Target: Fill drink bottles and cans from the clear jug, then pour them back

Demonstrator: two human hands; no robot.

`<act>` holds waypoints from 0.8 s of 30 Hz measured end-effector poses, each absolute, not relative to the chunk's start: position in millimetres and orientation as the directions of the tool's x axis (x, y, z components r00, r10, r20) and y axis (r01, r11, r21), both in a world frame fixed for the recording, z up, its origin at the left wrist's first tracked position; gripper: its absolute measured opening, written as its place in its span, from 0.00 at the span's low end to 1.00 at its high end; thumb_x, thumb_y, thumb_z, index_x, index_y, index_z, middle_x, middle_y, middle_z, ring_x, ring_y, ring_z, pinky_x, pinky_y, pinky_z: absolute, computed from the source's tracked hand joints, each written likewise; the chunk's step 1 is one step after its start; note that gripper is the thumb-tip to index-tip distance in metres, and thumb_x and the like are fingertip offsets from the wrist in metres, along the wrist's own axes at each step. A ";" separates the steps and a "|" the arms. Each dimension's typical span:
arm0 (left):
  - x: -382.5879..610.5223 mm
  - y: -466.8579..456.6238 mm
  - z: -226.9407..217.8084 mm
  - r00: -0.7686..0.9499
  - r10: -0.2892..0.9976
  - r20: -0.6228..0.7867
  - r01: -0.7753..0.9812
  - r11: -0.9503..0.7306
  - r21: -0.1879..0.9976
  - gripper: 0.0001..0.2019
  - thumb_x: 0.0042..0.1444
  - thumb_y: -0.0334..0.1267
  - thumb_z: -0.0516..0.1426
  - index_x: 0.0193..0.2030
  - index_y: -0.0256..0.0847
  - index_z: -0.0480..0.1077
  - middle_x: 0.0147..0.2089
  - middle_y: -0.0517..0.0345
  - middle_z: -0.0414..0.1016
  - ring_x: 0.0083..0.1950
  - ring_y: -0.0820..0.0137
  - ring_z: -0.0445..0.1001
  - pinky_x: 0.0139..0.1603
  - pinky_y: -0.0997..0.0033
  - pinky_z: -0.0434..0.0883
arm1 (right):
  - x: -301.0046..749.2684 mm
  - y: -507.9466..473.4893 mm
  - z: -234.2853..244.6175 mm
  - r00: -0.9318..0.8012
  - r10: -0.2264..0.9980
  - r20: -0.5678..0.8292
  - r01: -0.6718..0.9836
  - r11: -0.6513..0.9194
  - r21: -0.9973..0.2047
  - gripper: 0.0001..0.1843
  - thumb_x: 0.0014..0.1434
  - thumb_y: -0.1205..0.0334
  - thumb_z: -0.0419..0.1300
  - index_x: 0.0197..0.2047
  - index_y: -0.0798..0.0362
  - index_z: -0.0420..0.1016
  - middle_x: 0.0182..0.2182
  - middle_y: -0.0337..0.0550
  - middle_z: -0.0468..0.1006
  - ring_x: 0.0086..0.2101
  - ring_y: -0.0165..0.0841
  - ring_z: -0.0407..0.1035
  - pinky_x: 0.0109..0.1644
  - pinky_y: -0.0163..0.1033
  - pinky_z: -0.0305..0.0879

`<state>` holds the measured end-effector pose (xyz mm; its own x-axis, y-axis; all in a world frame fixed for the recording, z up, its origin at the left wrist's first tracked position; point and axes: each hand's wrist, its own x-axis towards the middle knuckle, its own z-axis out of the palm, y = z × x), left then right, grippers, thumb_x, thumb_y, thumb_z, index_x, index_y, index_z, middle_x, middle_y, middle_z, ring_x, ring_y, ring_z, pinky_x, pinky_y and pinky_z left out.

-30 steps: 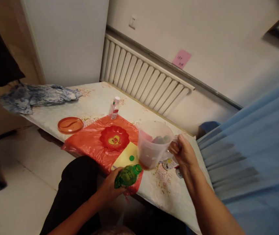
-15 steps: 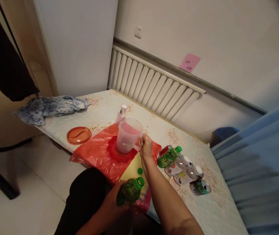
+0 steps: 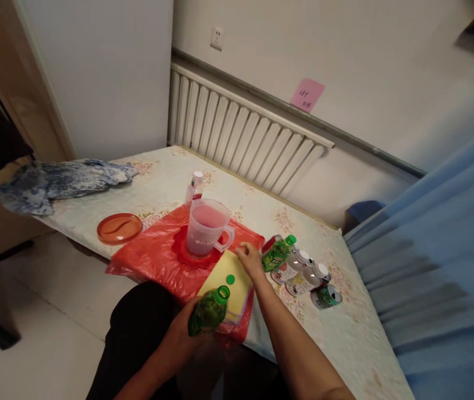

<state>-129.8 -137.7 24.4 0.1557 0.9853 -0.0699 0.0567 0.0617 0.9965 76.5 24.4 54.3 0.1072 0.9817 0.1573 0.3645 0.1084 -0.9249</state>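
My left hand [image 3: 182,332] grips an uncapped green bottle [image 3: 208,311], tilted, near the table's front edge. Its green cap [image 3: 230,279] lies on a yellow cloth [image 3: 229,281]. My right hand [image 3: 250,261] hovers just above the yellow cloth, fingers loosely curled and holding nothing, a little right of the cap. A clear plastic jug [image 3: 206,226] stands upright on a red dish [image 3: 187,255] on the red plastic sheet [image 3: 154,253].
Right of my right hand lie a green bottle [image 3: 277,255], clear bottles [image 3: 303,275] and a can [image 3: 325,296]. A small white-capped bottle [image 3: 194,188] stands behind the jug. An orange lid [image 3: 119,228] and a blue patterned cloth [image 3: 54,180] lie left. A blue curtain [image 3: 449,261] hangs right.
My right hand carried the jug left, set it on the red dish, let go and drew back toward the yellow cloth. My left hand kept hold of the green bottle.
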 end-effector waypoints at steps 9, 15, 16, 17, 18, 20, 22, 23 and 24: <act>-121.8 -142.2 39.3 0.171 0.983 -0.066 0.149 0.041 0.988 0.33 0.41 0.32 0.61 0.58 0.39 0.62 0.54 0.52 0.74 0.56 0.57 0.72 0.57 0.60 0.68 | 78.7 -35.4 17.3 -0.071 0.996 0.046 0.635 0.081 -0.768 0.14 0.43 0.73 0.63 0.36 0.53 0.77 0.32 0.39 0.68 0.34 0.33 0.63 0.44 0.39 0.59; -115.7 -148.7 49.8 0.217 0.976 -0.019 0.122 -0.008 0.992 0.33 0.41 0.34 0.61 0.58 0.38 0.62 0.55 0.51 0.74 0.57 0.57 0.71 0.57 0.60 0.67 | 90.0 -36.7 48.0 -0.061 0.997 0.052 0.576 0.078 -0.814 0.11 0.48 0.70 0.59 0.36 0.54 0.75 0.24 0.34 0.64 0.28 0.30 0.61 0.38 0.36 0.61; -114.0 -149.3 50.4 0.217 0.976 -0.017 0.128 -0.011 0.992 0.33 0.41 0.34 0.61 0.58 0.38 0.62 0.55 0.51 0.74 0.56 0.57 0.71 0.57 0.59 0.67 | 95.3 -40.6 58.7 -0.069 0.996 0.049 0.554 0.079 -0.829 0.12 0.49 0.68 0.58 0.39 0.54 0.75 0.23 0.32 0.63 0.27 0.30 0.61 0.35 0.35 0.61; -111.8 -149.7 50.8 0.223 0.975 -0.015 0.135 -0.016 0.991 0.33 0.41 0.34 0.61 0.58 0.38 0.62 0.55 0.50 0.74 0.56 0.56 0.71 0.57 0.59 0.67 | 100.9 -46.2 71.6 -0.083 0.996 0.045 0.530 0.082 -0.844 0.13 0.51 0.67 0.57 0.42 0.54 0.74 0.22 0.31 0.62 0.25 0.29 0.60 0.33 0.34 0.61; -109.1 -150.0 51.0 0.230 0.973 -0.011 0.141 -0.022 0.990 0.33 0.41 0.34 0.61 0.58 0.38 0.62 0.55 0.50 0.74 0.56 0.56 0.71 0.58 0.59 0.67 | 106.4 -53.6 86.7 -0.107 0.993 0.048 0.505 0.096 -0.858 0.15 0.53 0.65 0.57 0.44 0.55 0.74 0.22 0.31 0.63 0.24 0.29 0.60 0.32 0.34 0.61; -102.6 -150.4 51.6 0.249 0.968 0.001 0.139 -0.037 0.990 0.33 0.41 0.33 0.61 0.58 0.39 0.62 0.56 0.50 0.73 0.57 0.57 0.71 0.58 0.59 0.66 | 115.7 -72.6 121.8 -0.171 0.983 0.071 0.457 0.143 -0.878 0.16 0.54 0.63 0.58 0.46 0.53 0.74 0.25 0.33 0.66 0.27 0.29 0.62 0.34 0.34 0.62; -95.1 -150.8 52.6 0.270 0.963 0.012 0.133 -0.050 0.990 0.33 0.41 0.33 0.61 0.58 0.39 0.62 0.57 0.50 0.72 0.58 0.57 0.70 0.59 0.59 0.66 | 120.6 -94.4 158.6 -0.336 0.925 0.175 0.376 0.302 -0.876 0.14 0.55 0.62 0.60 0.46 0.52 0.75 0.34 0.39 0.70 0.33 0.30 0.64 0.38 0.35 0.63; -91.3 -151.2 53.4 0.279 0.960 0.015 0.133 -0.054 0.990 0.33 0.41 0.32 0.61 0.58 0.39 0.62 0.57 0.50 0.72 0.57 0.57 0.70 0.58 0.59 0.66 | 121.2 -105.2 175.0 -0.402 0.891 0.213 0.379 0.373 -0.847 0.13 0.56 0.62 0.60 0.46 0.51 0.75 0.37 0.40 0.71 0.34 0.30 0.64 0.40 0.36 0.63; -87.8 -151.8 54.4 0.289 0.957 0.018 0.133 -0.058 0.989 0.32 0.41 0.32 0.61 0.57 0.39 0.62 0.56 0.50 0.72 0.57 0.57 0.70 0.58 0.59 0.66 | 120.9 -115.2 188.7 -0.464 0.856 0.229 0.397 0.432 -0.810 0.13 0.57 0.63 0.60 0.47 0.50 0.76 0.38 0.41 0.71 0.36 0.31 0.64 0.42 0.37 0.63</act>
<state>-87.8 -151.8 54.4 0.2886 0.9573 0.0177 0.1335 -0.0585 0.9893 120.9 -115.2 188.7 -0.4641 0.8556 0.2293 0.3969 0.4323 -0.8097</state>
